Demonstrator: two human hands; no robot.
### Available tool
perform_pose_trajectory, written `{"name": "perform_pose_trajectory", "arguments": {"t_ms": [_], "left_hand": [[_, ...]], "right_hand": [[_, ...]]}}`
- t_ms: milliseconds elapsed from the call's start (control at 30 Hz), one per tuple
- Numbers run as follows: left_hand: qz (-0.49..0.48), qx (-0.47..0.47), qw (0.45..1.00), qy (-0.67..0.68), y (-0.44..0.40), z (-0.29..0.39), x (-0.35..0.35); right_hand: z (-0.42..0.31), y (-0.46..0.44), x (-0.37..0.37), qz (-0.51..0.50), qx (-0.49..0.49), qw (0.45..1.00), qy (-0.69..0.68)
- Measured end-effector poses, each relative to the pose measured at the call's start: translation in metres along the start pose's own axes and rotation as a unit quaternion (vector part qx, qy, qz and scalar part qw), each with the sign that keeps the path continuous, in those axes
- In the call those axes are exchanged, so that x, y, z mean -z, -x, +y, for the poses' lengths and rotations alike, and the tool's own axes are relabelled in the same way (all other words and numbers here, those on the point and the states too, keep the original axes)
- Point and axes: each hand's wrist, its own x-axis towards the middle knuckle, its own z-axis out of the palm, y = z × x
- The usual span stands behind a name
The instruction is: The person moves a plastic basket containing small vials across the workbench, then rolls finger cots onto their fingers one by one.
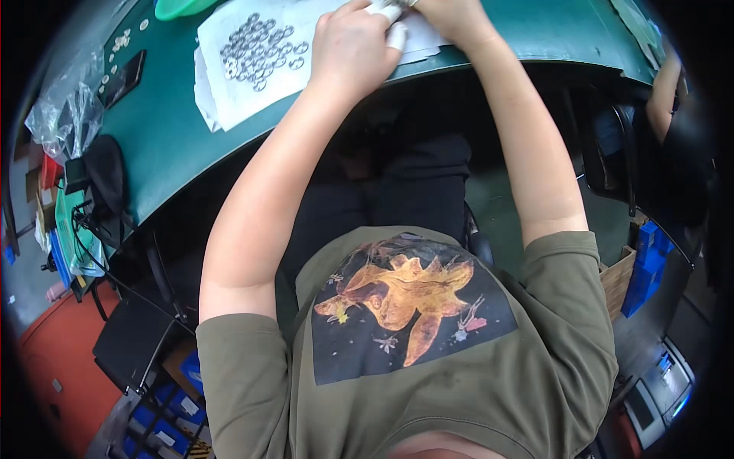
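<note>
My left hand (355,47) is at the top of the view over white paper, its fingers closed around something small I cannot make out, with white coverings on some fingertips. My right hand (451,17) meets it from the right, fingers bent and partly cut off by the top edge. Left of my left hand, a group of small round metal parts (260,47) lies on white sheets of paper (237,107). The sheets rest on the green table (172,145).
A green container (182,6) stands at the top left. Small pale discs (125,38), a dark phone (125,79) and clear plastic bags (73,115) lie on the left. Another person's arm (664,96) shows at right. Blue bins (646,268) stand below.
</note>
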Motion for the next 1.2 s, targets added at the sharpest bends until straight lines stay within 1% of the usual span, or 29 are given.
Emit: {"name": "perform_pose_trajectory", "arguments": {"t_ms": [33, 67, 100, 167, 200, 300, 333, 367, 433, 500, 633, 700, 800, 900, 1067, 1133, 1200], "left_hand": [[0.010, 0.002, 0.999, 0.031, -0.0017, 0.0034, 0.0032], [0.022, 0.005, 0.998, 0.061, -0.0018, 0.0051, 0.0038], [0.038, -0.005, 0.998, 0.058, -0.0012, 0.0047, 0.0030], [0.032, 0.002, 0.997, 0.070, -0.0015, 0.0051, 0.0044], [0.032, -0.001, 0.996, 0.082, -0.0030, 0.0048, 0.0049], [0.051, -0.003, 0.997, 0.065, -0.0020, 0.0044, 0.0026], [0.049, 0.003, 0.997, 0.066, -0.0017, 0.0038, 0.0022], [0.036, 0.007, 0.997, 0.075, -0.0028, 0.0039, 0.0042], [0.021, 0.015, 0.996, 0.086, -0.0030, 0.0039, 0.0070], [0.048, 0.006, 0.994, 0.097, -0.0020, 0.0042, 0.0070], [0.023, 0.018, 0.996, 0.089, -0.0016, 0.0034, 0.0061], [0.046, 0.006, 0.994, 0.097, -0.0016, 0.0027, 0.0050], [0.050, 0.009, 0.994, 0.097, -0.0016, 0.0034, 0.0059], [0.021, 0.019, 0.994, 0.104, -0.0025, 0.0043, 0.0095], [0.030, 0.009, 0.995, 0.097, -0.0019, 0.0037, 0.0072], [0.030, 0.006, 0.995, 0.090, -0.0021, 0.0035, 0.0080], [0.026, 0.010, 0.994, 0.110, -0.0015, 0.0033, 0.0075]], "right_hand": [[-0.0005, -0.0013, 0.0000, 0.003, -0.009, 1.000, -0.022], [-0.0010, -0.0009, -0.0001, 0.013, -0.007, 1.000, -0.017], [-0.0014, -0.0011, 0.0000, 0.006, -0.011, 1.000, -0.019], [-0.0023, -0.0001, 0.0008, 0.007, 0.003, 1.000, -0.001], [-0.0037, 0.0007, 0.0014, -0.003, -0.004, 0.999, -0.035], [-0.0035, 0.0005, 0.0027, -0.007, -0.006, 0.999, -0.047], [-0.0016, -0.0007, 0.0046, -0.007, 0.021, 1.000, 0.005], [-0.0015, -0.0007, 0.0044, -0.012, 0.017, 1.000, 0.004], [-0.0024, 0.0001, 0.0030, -0.002, -0.001, 1.000, -0.026], [-0.0050, 0.0009, 0.0020, 0.002, -0.003, 1.000, -0.027], [-0.0025, 0.0008, 0.0022, 0.013, -0.019, 0.999, -0.042], [-0.0013, -0.0001, 0.0038, 0.006, -0.014, 0.999, -0.045], [0.0001, -0.0007, 0.0051, -0.003, -0.007, 0.999, -0.053], [0.0003, 0.0003, 0.0050, -0.001, -0.007, 0.999, -0.054], [-0.0011, 0.0020, 0.0045, 0.004, -0.008, 0.998, -0.058], [-0.0016, 0.0022, 0.0044, 0.006, -0.024, 0.998, -0.059], [-0.0008, 0.0021, 0.0044, 0.005, -0.020, 0.998, -0.058]]}}
